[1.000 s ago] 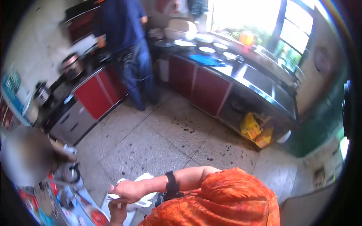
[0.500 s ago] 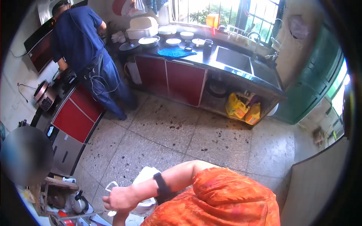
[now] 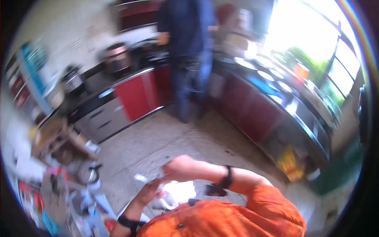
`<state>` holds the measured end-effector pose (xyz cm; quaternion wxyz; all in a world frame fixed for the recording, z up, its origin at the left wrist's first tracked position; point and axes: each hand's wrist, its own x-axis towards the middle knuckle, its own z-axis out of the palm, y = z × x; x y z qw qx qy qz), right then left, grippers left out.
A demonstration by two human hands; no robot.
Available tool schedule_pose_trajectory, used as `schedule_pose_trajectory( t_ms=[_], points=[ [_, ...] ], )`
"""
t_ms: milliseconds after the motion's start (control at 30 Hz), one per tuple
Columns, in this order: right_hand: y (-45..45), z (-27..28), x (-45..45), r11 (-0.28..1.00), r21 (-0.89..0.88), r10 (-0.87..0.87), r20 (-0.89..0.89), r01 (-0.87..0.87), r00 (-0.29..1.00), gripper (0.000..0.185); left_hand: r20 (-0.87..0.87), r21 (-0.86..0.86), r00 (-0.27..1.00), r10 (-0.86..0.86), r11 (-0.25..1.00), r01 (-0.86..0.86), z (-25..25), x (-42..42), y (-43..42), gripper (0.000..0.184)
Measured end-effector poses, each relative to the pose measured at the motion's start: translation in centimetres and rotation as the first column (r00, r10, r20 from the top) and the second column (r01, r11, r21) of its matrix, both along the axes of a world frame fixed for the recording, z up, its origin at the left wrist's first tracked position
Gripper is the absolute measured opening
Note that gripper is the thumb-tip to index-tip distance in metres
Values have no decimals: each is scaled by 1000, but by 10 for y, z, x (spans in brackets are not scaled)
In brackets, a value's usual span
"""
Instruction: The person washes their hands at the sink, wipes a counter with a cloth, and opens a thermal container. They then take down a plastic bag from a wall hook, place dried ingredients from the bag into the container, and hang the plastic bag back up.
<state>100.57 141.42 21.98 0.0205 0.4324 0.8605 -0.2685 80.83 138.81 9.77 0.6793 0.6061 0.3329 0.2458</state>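
Observation:
My right hand (image 3: 178, 167) is curled closed in front of my chest, its forearm coming in from the right with a dark band at the wrist. Just below and to its left, my left hand (image 3: 151, 190) is raised with bent fingers, close against the right one. Beside the two hands a small white piece (image 3: 140, 178) sticks out; blur hides what it is and which hand grips it. A crumpled white bag (image 3: 178, 193) lies beneath the hands, in front of my orange top (image 3: 221, 215).
A person in dark blue (image 3: 187, 51) stands at the far counter. Along the left are a rice cooker (image 3: 118, 57), a wooden rack (image 3: 59, 134) and a kettle (image 3: 90, 173). Plates (image 3: 265, 76) and a blue cloth (image 3: 263, 85) lie on the right counter, above yellow bottles (image 3: 292, 164).
The view has swung left. My left hand has risen into sight and now meets my right hand above the white bag. The right arm appears higher and farther right.

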Motion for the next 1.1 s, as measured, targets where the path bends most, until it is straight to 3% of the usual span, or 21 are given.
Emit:
schedule_pose_trajectory(
  t_ms=[67,133,200,267,333,367,400,467,500,567,600,667,733,800,833,867,933,967,1000,1067,1100],
  points=[
    [3,-12,-11,966,258,86,-232,-24,969,18,200,-486,956,215,869,-94,11,-18,10,19],
    [9,-17,-37,950,244,280,-396,-193,875,16,295,-442,930,218,894,-70,11,-40,26,18],
    [14,-5,-61,902,118,425,-420,-416,802,14,189,-268,967,173,956,-118,18,-58,37,19],
    [34,1,-82,926,168,370,-587,-339,720,15,131,-223,966,225,956,-192,41,-71,40,12],
    [73,-22,-118,974,161,226,-702,-159,676,14,-37,293,997,66,955,-52,39,-95,51,11],
    [91,-42,-133,975,-89,69,-752,-205,655,14,-188,510,971,149,860,-33,48,-102,55,12],
    [106,-54,-149,912,-325,-92,-758,-251,646,15,-308,537,920,242,843,-42,54,-110,58,10],
    [130,-50,-174,825,-417,90,-570,-381,817,19,-317,743,811,492,660,-110,66,-123,63,9],
    [150,-75,-185,798,-431,105,-590,-422,801,22,-324,736,792,518,664,-133,60,-128,69,9],
    [180,-77,-207,616,-587,93,-608,-525,788,23,-242,934,610,755,352,-64,46,-139,87,9],
    [194,-82,-219,488,-654,42,-644,-578,764,25,-255,930,581,773,360,-70,43,-148,94,9],
    [225,-96,-243,448,-650,81,-655,-614,751,24,-126,978,529,839,196,-77,41,-164,118,7],
    [255,-95,-260,406,-653,110,-659,-639,744,22,-161,959,522,838,257,-116,42,-184,138,9],
    [274,-75,-271,724,-191,443,-608,-663,659,17,-174,882,610,773,398,-252,46,-208,153,13],
    [284,-65,-281,737,207,616,-599,-644,512,8,-175,836,617,767,447,-318,45,-220,160,17],
    [295,-55,-288,726,176,612,-606,-665,508,8,-184,818,602,777,460,-344,46,-225,166,17],
    [320,-43,-304,559,544,823,-274,-625,498,4,-176,758,496,850,438,-483,45,-232,179,19],
    [332,-45,-311,543,516,832,-227,-662,506,5,-191,719,445,875,433,-543,48,-231,184,19],
    [344,-48,-317,526,490,841,-179,-695,511,6,-62,756,404,912,307,-578,47,-230,193,18],
    [372,-58,-332,505,336,858,-92,-795,506,7,-29,866,283,959,165,-471,48,-230,208,16],
    [385,-71,-339,558,286,829,-243,-779,504,6,-33,858,270,962,166,-486,38,-234,213,16]
  ],
)
